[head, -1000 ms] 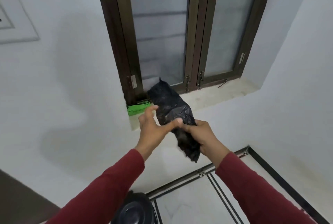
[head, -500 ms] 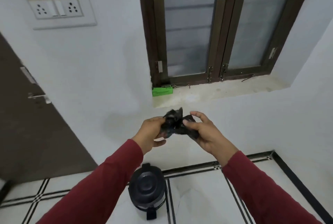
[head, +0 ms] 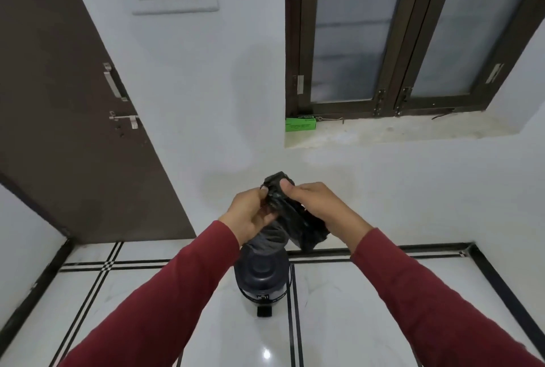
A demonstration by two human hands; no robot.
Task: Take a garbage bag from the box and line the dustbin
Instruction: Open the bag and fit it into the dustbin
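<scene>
1. Head view shows the person standing over the dustbin, both arms in red sleeves stretched forward.
2. The garbage bag is held between the two hands, in the air above the dustbin and in front of the white wall. It is a crumpled black bundle, not yet opened.
3. The left hand is closed on the left part of the bundle, with the thumb pressing at the top edge. The right hand is closed on the right part, its thumb also on the top. The two hands are close together, almost touching.
4. What has changed: one second ago the bag hung long near the window sill, close to the green box. Now it is gathered small between the hands, and the view has turned down, so the box is well apart from the hands and the dustbin is directly below them.
5. I judge that taking the bag from the box is finished. The person now seems to look for the mouth of the bag with the thumbs.
6. The dustbin has its lid closed, and the pedal is at the front. It must be opened before the bag can go inside.
7. Thin plastic layers stick together, so I think separating them may need some rubbing.
</scene>
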